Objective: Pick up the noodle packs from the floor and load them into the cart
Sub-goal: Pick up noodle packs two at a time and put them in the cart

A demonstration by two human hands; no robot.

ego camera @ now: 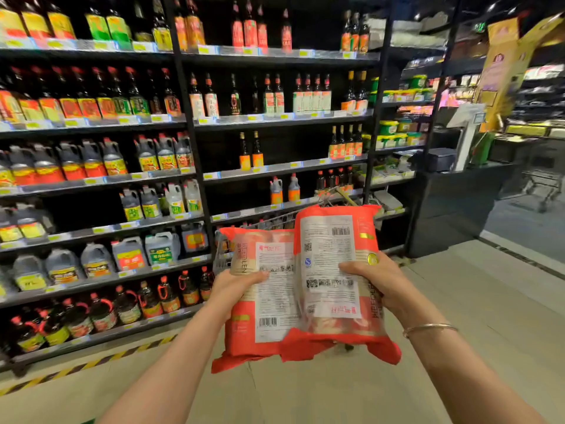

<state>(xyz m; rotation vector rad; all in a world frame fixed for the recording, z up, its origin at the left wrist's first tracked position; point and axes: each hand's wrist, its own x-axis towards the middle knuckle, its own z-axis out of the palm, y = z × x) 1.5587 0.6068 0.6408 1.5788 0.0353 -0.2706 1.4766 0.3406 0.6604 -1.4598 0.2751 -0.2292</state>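
Holding two red noodle packs side by side in a supermarket aisle, a person grips the left pack (263,298) with the left hand (232,286) and the right pack (333,270) with the right hand (376,283), fingers clamped on the outer edges, thumbs across the printed labels. Both packs are raised clear of the floor (458,301), just in front of the wire cart (269,223) standing beside shelves of bottles (91,166). A bracelet (429,328) circles the right wrist
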